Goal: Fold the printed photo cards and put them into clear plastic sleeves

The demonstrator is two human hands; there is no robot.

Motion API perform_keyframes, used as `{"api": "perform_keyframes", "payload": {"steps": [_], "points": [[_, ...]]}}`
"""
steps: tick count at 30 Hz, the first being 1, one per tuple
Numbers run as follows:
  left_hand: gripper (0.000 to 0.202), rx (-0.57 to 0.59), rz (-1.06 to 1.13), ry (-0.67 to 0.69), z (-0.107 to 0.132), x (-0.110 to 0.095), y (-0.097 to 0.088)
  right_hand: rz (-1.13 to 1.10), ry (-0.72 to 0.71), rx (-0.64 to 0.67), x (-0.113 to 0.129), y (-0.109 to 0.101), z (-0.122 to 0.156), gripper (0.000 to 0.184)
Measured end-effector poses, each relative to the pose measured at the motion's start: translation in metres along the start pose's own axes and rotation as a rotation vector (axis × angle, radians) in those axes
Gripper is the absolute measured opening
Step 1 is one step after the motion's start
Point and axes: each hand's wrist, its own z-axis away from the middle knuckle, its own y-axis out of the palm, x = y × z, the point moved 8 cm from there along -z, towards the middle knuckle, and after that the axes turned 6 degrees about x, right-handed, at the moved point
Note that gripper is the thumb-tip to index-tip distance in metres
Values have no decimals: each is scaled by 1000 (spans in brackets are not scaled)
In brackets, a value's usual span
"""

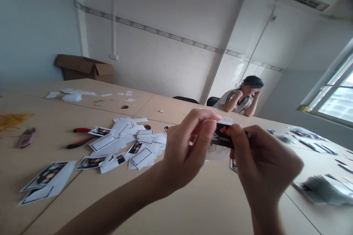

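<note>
My left hand and my right hand are raised above the table, close together. Between thumbs and fingers they pinch a small black printed card with red and white lettering. A clear plastic bag hangs below the card, and a bit of clear plastic shows above it; how the two are joined is hidden. Behind my left hand lies a loose heap of white cards, some with black frames and some with dark printed pictures. Another dark printed card lies partly hidden behind my right hand.
Red-and-black handled pliers, pink snips and yellow rubber bands lie at left. Stacked clear packets sit at right. Across the table a person leans on their elbows. A cardboard box stands behind.
</note>
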Motion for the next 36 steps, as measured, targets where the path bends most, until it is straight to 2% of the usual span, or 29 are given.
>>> {"api": "perform_keyframes", "payload": {"steps": [5, 12, 18, 22, 27, 33, 36], "points": [[13, 10, -16, 33, -1, -3, 0, -20, 24, 40, -2, 1, 0, 19], [13, -5, -34, 64, -1, -5, -1, -47, 50, 67, -5, 4, 0, 21], [15, -16, -89, 87, 0, -8, -3, -155, 87, -1, -11, 7, 1, 20], [16, -4, -98, 118, 0, -11, -2, -206, 151, 18, -15, 10, 0, 27], [16, -5, -134, 144, 1, -13, -2, -205, 246, 105, -18, 11, -1, 32], [17, -30, -163, 150, 3, -14, -2, -193, 267, 131, -19, 11, -2, 39], [18, -32, -169, 154, 3, -14, -2, -211, 288, 211, -22, 16, -2, 40]]}}
